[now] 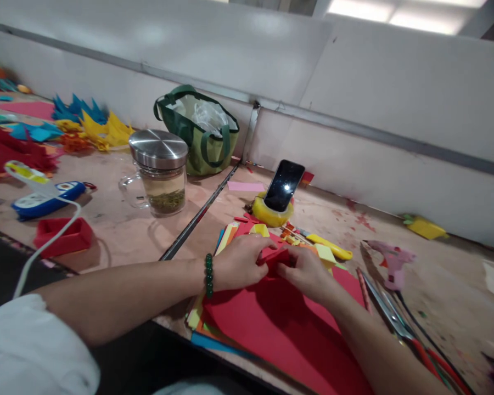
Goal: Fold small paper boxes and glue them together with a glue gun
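Observation:
Between both hands is a small folded piece of red paper point(276, 260), held just above a stack of coloured sheets. My left hand point(242, 261), with a green bead bracelet point(208, 275) at the wrist, pinches its left side. On the other side, my right hand point(307, 270) grips it with thumb and fingers. The fingers partly hide its shape. Beneath them lies a large red sheet point(267, 334), with yellow, orange and blue sheets showing at the stack's left edge. Small yellow and orange paper pieces sit just beyond the hands.
A phone point(285, 185) leans in a yellow tape roll point(271, 213). To the right lie a yellow-handled cutter point(330, 247), scissors point(389, 312) and a pink glue gun point(393, 262). Leftward stand a lidded glass mug point(164, 189), a green bag point(206, 151) and a red paper box point(63, 237).

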The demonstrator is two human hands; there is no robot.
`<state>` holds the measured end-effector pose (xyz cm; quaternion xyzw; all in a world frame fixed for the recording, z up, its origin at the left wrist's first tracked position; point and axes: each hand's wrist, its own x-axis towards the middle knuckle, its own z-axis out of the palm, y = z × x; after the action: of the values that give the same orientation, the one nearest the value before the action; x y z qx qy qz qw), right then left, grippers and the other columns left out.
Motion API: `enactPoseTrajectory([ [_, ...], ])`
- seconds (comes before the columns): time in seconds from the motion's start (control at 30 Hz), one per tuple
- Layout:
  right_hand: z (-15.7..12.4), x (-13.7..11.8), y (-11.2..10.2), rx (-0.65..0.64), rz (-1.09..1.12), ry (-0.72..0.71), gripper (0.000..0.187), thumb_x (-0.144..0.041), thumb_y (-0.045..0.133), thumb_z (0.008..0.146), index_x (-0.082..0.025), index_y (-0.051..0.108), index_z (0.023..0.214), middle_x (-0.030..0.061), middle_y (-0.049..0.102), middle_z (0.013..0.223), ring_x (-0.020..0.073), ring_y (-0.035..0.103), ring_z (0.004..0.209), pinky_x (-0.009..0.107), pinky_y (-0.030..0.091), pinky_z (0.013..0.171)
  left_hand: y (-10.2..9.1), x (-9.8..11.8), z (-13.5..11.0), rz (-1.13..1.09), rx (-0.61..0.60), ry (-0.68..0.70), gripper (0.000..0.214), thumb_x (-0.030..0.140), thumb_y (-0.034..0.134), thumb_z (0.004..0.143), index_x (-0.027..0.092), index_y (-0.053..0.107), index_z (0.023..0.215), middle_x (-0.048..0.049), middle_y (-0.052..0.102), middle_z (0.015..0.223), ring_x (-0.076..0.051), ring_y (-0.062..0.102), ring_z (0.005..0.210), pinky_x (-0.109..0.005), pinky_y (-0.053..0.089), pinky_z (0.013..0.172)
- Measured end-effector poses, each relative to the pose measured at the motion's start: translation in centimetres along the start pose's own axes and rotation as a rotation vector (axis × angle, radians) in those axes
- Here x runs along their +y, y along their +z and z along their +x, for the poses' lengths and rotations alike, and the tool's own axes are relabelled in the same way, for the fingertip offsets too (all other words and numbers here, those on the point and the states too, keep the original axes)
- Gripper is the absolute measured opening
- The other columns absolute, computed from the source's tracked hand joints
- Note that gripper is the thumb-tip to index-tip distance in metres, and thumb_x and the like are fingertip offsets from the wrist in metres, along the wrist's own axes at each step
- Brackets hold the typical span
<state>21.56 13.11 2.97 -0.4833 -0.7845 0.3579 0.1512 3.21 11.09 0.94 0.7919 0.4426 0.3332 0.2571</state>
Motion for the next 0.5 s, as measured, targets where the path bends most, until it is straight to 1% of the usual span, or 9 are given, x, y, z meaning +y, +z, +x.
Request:
enactPoseTrajectory([
  [0.1, 0.1, 0.3, 0.3, -0.001, -0.024, 0.008, 0.017, -0.017, 0.054, 0.069, -0.018, 0.068, 0.078, 0.0019, 0.070, 0.073, 0.0184, 0.061, 0.067, 0.028, 0.044, 0.060, 0.2, -0.2, 0.2, -0.053, -0.036, -0.025, 0.032, 0.010, 0.055, 0.069, 0.018, 0.067, 0.097, -0.0005, 0.064, 0.074, -0.015, 0.054, 0.067, -0.024, 0.040, 0.063],
  [0.17, 0.1, 0.5, 0.4, 0.009, -0.026, -0.001, 0.017, -0.017, 0.055, 0.069, -0.017, 0.068, 0.080, 0.0020, 0.069, 0.074, 0.0184, 0.061, 0.068, 0.027, 0.044, 0.060, 0.3, -0.5, 0.4, -0.112, -0.061, -0.070, 0.025, 0.009, 0.053, 0.068, 0.017, 0.066, 0.088, 0.0002, 0.063, 0.073, -0.014, 0.053, 0.065, -0.023, 0.039, 0.061],
  [0.3, 0.3, 0.9, 0.4, 0.094, -0.017, 0.033, 0.008, -0.022, 0.057, 0.070, -0.017, 0.064, 0.071, 0.0001, 0.062, 0.062, 0.0153, 0.054, 0.057, 0.025, 0.037, 0.052, 0.3, -1.2, 0.8, -0.217, -0.120, -0.180, 0.012, 0.011, 0.054, 0.064, 0.015, 0.061, 0.073, 0.0010, 0.060, 0.068, -0.013, 0.052, 0.062, -0.022, 0.037, 0.057],
  [0.37, 0.3, 0.8, 0.3, 0.088, 0.028, 0.036, 0.011, -0.026, 0.057, 0.072, -0.017, 0.063, 0.070, 0.0001, 0.062, 0.061, 0.0149, 0.053, 0.056, 0.025, 0.037, 0.051, 0.3, -1.5, 0.9, -0.233, -0.130, -0.198, 0.008, 0.011, 0.054, 0.064, 0.015, 0.059, 0.069, 0.0011, 0.059, 0.066, -0.013, 0.052, 0.061, -0.021, 0.037, 0.055],
  [0.43, 0.2, 0.6, 0.2, 0.077, 0.056, 0.018, 0.014, -0.029, 0.056, 0.074, -0.017, 0.063, 0.071, 0.0008, 0.064, 0.064, 0.0156, 0.055, 0.059, 0.025, 0.039, 0.053, 0.2, -1.6, 1.0, -0.241, -0.133, -0.200, 0.008, 0.011, 0.053, 0.064, 0.016, 0.058, 0.068, 0.0011, 0.059, 0.065, -0.013, 0.052, 0.061, -0.021, 0.037, 0.055],
  [0.5, 0.1, 0.4, 0.2, 0.101, 0.023, 0.011, 0.013, -0.028, 0.056, 0.074, -0.018, 0.063, 0.072, 0.0002, 0.063, 0.062, 0.0156, 0.055, 0.058, 0.025, 0.039, 0.053, 0.1, -1.7, 1.0, -0.249, -0.134, -0.203, 0.009, 0.011, 0.053, 0.063, 0.016, 0.059, 0.069, 0.0010, 0.060, 0.065, -0.013, 0.052, 0.061, -0.021, 0.037, 0.054],
])
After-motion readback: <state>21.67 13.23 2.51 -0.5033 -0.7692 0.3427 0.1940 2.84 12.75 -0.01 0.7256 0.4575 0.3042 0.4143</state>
